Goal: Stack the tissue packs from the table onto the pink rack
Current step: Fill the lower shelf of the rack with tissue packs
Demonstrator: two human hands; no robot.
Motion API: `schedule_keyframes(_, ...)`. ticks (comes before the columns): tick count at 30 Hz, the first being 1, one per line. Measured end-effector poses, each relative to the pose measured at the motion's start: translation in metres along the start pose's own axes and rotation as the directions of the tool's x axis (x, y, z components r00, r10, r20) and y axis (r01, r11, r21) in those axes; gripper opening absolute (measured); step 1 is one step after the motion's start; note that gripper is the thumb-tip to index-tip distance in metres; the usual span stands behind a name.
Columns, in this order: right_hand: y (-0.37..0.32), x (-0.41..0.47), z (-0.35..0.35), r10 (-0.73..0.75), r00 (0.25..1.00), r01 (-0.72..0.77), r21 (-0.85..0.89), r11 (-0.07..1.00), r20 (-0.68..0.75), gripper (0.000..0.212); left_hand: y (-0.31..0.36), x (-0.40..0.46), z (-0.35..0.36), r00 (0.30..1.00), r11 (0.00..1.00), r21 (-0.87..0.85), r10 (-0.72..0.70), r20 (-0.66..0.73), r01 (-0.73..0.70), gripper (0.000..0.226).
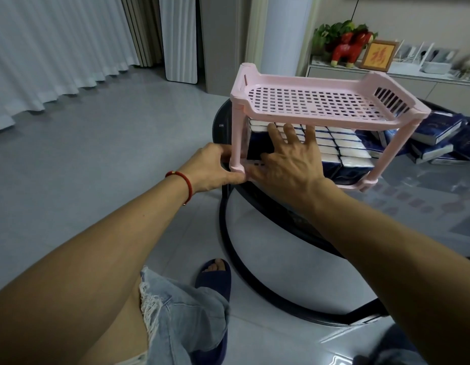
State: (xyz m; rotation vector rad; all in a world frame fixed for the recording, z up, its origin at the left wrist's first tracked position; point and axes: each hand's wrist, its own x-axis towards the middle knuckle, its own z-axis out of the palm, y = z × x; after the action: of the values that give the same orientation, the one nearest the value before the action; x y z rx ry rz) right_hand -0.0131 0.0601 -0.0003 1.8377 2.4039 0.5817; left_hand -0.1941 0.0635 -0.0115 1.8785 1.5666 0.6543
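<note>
A pink two-tier rack (315, 101) stands on a glass table with a dark rim (426, 196). Its slotted top shelf holds nothing. The lower shelf is filled with several blue and white tissue packs (341, 151) stacked in rows. My left hand (215, 167) grips the base of the rack's front left leg. My right hand (283, 159) reaches under the top shelf, its spread fingers pressing against the stacked packs. More tissue packs (436, 138) lie piled on the table to the right of the rack.
A low cabinet (402, 83) behind the table carries a red figurine, a framed picture and a router. A white column unit (286, 35) stands at the back. Curtains hang at the left over grey floor tiles. My slippered foot (215, 280) is beside the table's edge.
</note>
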Motion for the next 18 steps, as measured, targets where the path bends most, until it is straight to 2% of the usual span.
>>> schedule_keyframes(9,0.0053,-0.0037,-0.0022,-0.053,0.998,0.056,0.08,0.995,-0.033,0.058,-0.0014,0.002,-0.0001,1.0,0.999,0.033,0.007,0.01,-0.008,0.057)
schedule_keyframes(18,0.0055,-0.0084,-0.0013,-0.107,0.992,0.112,0.085,0.99,-0.063,0.05,-0.0014,0.0034,-0.0012,0.999,0.999,0.035,0.012,0.034,-0.013,0.061)
